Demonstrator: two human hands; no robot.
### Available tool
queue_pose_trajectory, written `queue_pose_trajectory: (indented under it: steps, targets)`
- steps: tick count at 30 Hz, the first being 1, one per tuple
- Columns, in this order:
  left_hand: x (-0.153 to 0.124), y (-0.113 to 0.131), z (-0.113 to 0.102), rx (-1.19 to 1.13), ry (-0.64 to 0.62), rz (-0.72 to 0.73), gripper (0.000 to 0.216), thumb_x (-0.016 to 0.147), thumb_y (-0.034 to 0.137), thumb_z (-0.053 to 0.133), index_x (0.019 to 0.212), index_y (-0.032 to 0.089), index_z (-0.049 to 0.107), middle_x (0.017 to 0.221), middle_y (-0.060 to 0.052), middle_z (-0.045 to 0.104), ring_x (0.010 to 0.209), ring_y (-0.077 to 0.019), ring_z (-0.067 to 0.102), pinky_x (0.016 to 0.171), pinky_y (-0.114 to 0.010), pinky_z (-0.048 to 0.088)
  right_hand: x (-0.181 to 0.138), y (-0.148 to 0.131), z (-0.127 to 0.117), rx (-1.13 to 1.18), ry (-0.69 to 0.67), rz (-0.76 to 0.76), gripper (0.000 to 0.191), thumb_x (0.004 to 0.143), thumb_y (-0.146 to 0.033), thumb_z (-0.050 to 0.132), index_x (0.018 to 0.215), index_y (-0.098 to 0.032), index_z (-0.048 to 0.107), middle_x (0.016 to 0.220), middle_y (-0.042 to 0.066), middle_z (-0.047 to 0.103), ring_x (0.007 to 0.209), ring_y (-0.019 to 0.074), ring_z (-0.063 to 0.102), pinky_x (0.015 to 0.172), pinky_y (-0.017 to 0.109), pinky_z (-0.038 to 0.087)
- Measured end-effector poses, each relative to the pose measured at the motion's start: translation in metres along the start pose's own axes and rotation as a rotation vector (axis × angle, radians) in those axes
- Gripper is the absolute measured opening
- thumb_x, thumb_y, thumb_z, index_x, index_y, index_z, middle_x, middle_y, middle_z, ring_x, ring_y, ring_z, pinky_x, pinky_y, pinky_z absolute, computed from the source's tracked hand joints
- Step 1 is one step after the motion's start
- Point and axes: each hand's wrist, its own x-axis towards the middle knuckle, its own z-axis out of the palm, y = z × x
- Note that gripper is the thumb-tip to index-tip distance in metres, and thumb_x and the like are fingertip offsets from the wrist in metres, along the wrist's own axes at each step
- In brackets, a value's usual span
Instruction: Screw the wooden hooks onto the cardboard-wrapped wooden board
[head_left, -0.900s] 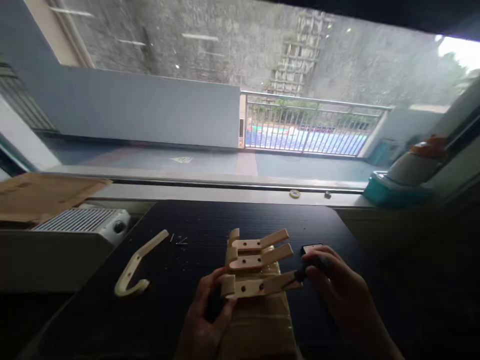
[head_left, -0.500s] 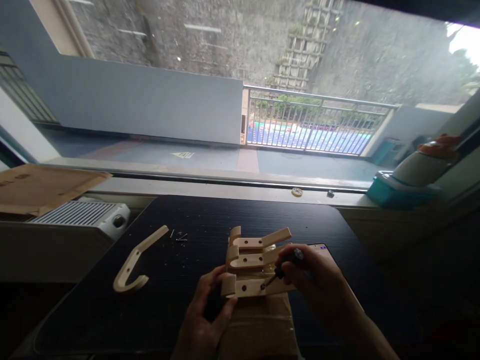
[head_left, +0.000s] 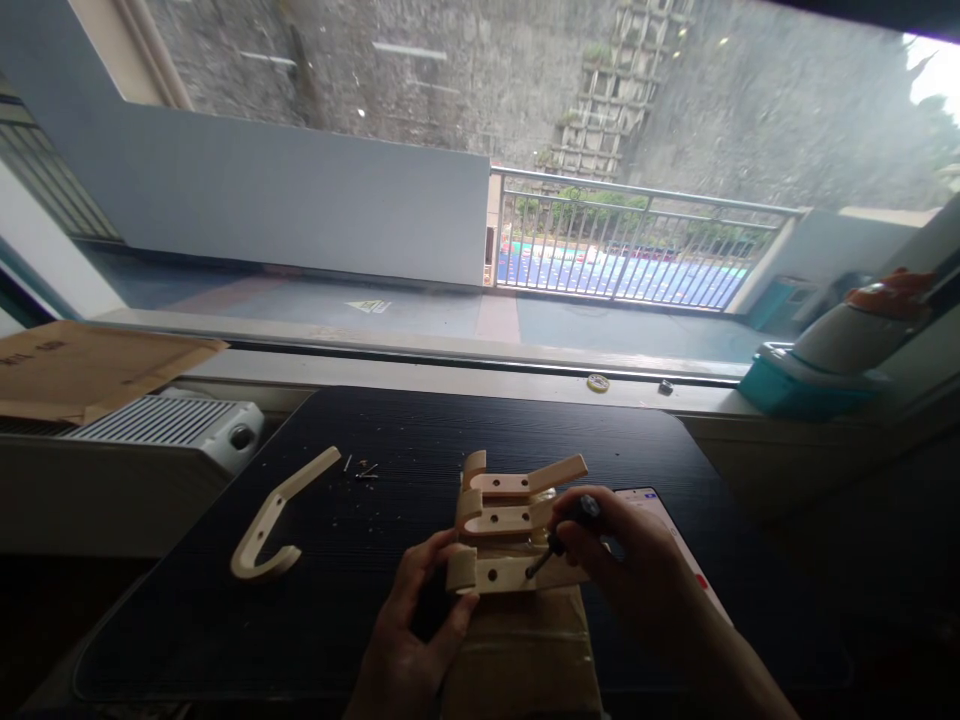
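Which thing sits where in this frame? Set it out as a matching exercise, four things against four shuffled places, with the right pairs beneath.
Things
1. Slim screwdriver with a black handle
2. Lone pale wooden hook, J-shaped with two holes
3. Flat brown rectangular sheet with dark lettering
4. Teal box-shaped container

Places
A. On top of the white slatted unit
B. Towards the right end of the white windowsill
C. In the right hand
D. On the left part of the black rectangular table

Pairs: 1-C, 2-D, 3-A, 4-B
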Motion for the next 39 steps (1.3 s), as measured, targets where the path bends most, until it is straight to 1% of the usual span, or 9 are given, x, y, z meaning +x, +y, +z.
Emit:
queue_pose_trajectory:
  steps: [7,13,24,28,31,32,34,37,39]
  targets:
    - [-0.001,-0.001,0.000,-0.014,-0.006,-0.033,0.045,0.081,0.032,0.061,0.122,0.033,0.043,0.116,0.001,0.059,0.105,-0.0183,0.059,0.092,-0.029,0.047,0.003,0.000,-0.004,-0.082,-0.079,-0.109,0.009,0.085,-0.024,0.053,0.090,-0.020,0.058,0.080,0.001,0.064,0.069,0.0121,0.057,0.061,0.023,0.043]
    - [-0.002,0.000,-0.001,-0.052,-0.025,-0.070,0.046,0.081,0.032,0.060,0.123,0.033,0.043,0.118,0.001,0.059,0.108,-0.0190,0.058,0.094,-0.030,0.046,0.003,0.000,-0.005,-0.117,-0.108,-0.108,0.009,0.086,-0.025,0.052,0.091,-0.020,0.057,0.081,-0.001,0.063,0.070,0.0111,0.056,0.063,0.022,0.043]
    - [-0.001,0.008,-0.002,-0.095,-0.045,-0.115,0.048,0.081,0.031,0.058,0.126,0.027,0.041,0.117,-0.003,0.059,0.112,-0.0215,0.055,0.097,-0.037,0.043,0.017,-0.027,-0.022,-0.249,-0.370,-0.119,0.014,0.084,-0.019,0.051,0.097,-0.021,0.052,0.087,0.000,0.064,0.072,0.0115,0.057,0.064,0.024,0.042]
    - [0.001,0.016,-0.011,0.068,-0.003,0.052,0.060,0.081,0.028,0.059,0.133,0.027,0.030,0.120,-0.006,0.056,0.115,-0.0222,0.052,0.096,-0.039,0.044,0.022,-0.032,-0.031,-0.309,-0.462,-0.163,0.014,0.083,-0.019,0.051,0.097,-0.020,0.054,0.085,0.001,0.063,0.073,0.0127,0.055,0.065,0.025,0.042]
    - [0.004,0.034,-0.022,0.334,0.037,0.380,0.051,0.081,0.022,0.058,0.128,0.027,0.039,0.124,-0.006,0.054,0.118,-0.0236,0.047,0.099,-0.042,0.038,0.027,-0.040,-0.037,-0.405,-0.546,-0.227,0.012,0.082,-0.017,0.050,0.092,-0.019,0.058,0.082,0.002,0.063,0.071,0.0124,0.054,0.064,0.024,0.040]
    - [0.005,0.043,-0.025,0.416,-0.017,0.502,0.045,0.080,0.020,0.057,0.123,0.028,0.046,0.123,-0.005,0.056,0.118,-0.0237,0.047,0.102,-0.043,0.035,0.028,-0.044,-0.038,-0.437,-0.581,-0.258,0.012,0.082,-0.015,0.050,0.089,-0.019,0.058,0.080,0.001,0.062,0.070,0.0123,0.053,0.063,0.024,0.039]
    - [0.007,0.061,-0.028,0.538,-0.163,0.629,0.036,0.081,0.014,0.053,0.115,0.027,0.052,0.119,-0.001,0.060,0.118,-0.0214,0.047,0.107,-0.045,0.026,0.032,-0.053,-0.039,-0.482,-0.651,-0.329,0.012,0.080,-0.011,0.049,0.084,-0.017,0.058,0.077,0.001,0.062,0.069,0.0119,0.052,0.063,0.023,0.037]
    - [0.009,0.084,-0.022,0.640,-0.364,0.608,0.038,0.082,0.013,0.050,0.116,0.028,0.053,0.120,0.001,0.060,0.124,-0.0199,0.042,0.111,-0.049,0.013,0.037,-0.064,-0.037,-0.548,-0.720,-0.400,0.013,0.079,-0.008,0.048,0.081,-0.016,0.057,0.075,0.002,0.061,0.066,0.0109,0.050,0.060,0.022,0.034]
    - [0.011,0.090,-0.014,0.691,-0.437,0.569,0.038,0.078,0.020,0.057,0.116,0.027,0.054,0.122,-0.003,0.059,0.125,-0.0249,0.040,0.110,-0.054,0.012,0.039,-0.067,-0.034,-0.611,-0.747,-0.412,0.012,0.078,-0.008,0.048,0.080,-0.015,0.058,0.072,0.002,0.060,0.061,0.0098,0.047,0.056,0.022,0.032]
